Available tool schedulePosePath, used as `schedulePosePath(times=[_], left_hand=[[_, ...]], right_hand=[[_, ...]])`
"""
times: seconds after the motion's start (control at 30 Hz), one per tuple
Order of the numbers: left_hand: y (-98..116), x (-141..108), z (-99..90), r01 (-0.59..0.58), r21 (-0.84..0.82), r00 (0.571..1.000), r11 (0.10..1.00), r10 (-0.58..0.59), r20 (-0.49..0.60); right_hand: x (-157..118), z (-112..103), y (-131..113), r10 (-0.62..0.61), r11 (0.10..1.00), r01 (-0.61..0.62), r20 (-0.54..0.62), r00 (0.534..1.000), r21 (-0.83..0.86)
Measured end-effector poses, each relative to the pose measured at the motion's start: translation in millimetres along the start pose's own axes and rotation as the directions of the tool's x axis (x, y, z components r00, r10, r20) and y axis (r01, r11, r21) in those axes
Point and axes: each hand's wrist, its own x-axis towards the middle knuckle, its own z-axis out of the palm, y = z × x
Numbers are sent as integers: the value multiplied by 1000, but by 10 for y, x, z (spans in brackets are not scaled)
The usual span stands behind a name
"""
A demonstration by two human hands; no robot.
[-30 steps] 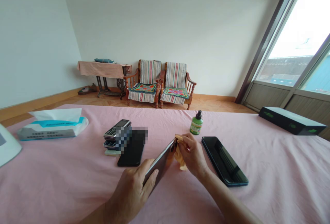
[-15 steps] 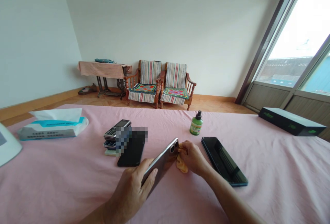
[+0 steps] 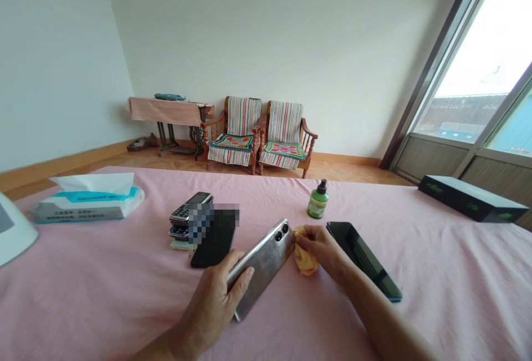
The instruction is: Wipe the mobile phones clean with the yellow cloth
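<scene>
My left hand grips a silver-grey smartphone by its lower left edge, its back with two camera lenses turned up towards me. In my right hand a yellow-orange cloth is pinched against the phone's right edge near the top corner. The cloth's loose part hangs below my fingers. To the right, partly behind my right forearm, lies a dark tablet-like phone. A black phone rests left of the held one, beside a stack of keypad phones.
A green spray bottle stands beyond my right hand. Far left are a tissue pack and part of a white object; a black box lies far right. All rest on a pink cloth. Two chairs stand beyond.
The phone has turned so more of its back faces me. My right hand with the cloth has moved slightly right, and more of the cloth shows.
</scene>
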Motion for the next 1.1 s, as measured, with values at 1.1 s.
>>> schedulePosePath(times=[1.1], left_hand=[[-5, -27, -11, -374, 184, 923, 909, 346, 167]], right_hand=[[11, 213, 150, -257, 914, 109, -351, 900, -390]])
